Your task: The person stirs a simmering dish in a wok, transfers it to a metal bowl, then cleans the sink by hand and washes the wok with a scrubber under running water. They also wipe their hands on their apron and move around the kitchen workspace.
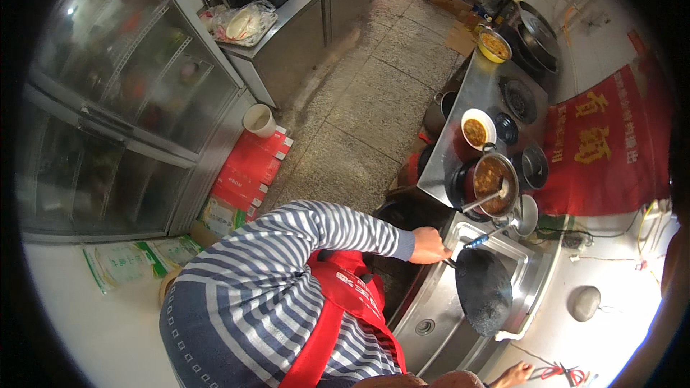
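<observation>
My left hand [429, 246], in a striped sleeve, grips the short handle of a blackened wok [483, 292]. The wok hangs tilted over a stainless steel sink [426, 355]; I cannot tell which face is toward me. Just beyond the wok lies a utensil with a blue handle [476, 241], close to a pale metal bowl [525, 215]. My right hand [516, 375] shows only partly at the bottom edge, fingers curled, near red and black cords [558, 371] by the wall. Whether it holds anything is unclear.
A pot of stew [491, 180] with a ladle [488, 199] in it stands beyond the sink. Along the steel counter [447, 161] are a white bowl of stew [475, 129] and a yellow bowl [493, 47]. A glass-door refrigerator [124, 91] and a white bucket [260, 120] stand left.
</observation>
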Tool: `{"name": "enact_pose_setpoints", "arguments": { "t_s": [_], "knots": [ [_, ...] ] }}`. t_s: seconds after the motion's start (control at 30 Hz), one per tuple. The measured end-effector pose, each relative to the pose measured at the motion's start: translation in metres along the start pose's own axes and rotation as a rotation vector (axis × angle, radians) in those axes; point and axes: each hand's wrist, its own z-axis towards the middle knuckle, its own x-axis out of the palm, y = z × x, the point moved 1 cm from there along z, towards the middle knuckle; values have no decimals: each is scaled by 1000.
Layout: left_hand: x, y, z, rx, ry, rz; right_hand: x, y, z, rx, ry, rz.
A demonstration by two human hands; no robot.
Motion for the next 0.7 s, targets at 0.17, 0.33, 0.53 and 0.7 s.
{"name": "enact_pose_setpoints", "arguments": {
  "t_s": [0.17, 0.33, 0.53, 0.7],
  "knots": [
    [-44, 43, -39, -84, 168, -134, -1, 47, -108, -147, 260, 487],
    [-109, 83, -88, -305, 234, -491, 2, 134, -189, -615, 486, 541],
    [-170, 147, -143, -443, -75, -791, -6, 311, -272, -121, 906, 1124],
    [-203, 246, -217, -908, -209, -506, -36, 492, -320, -453, 1142, 861]
  ]
}}
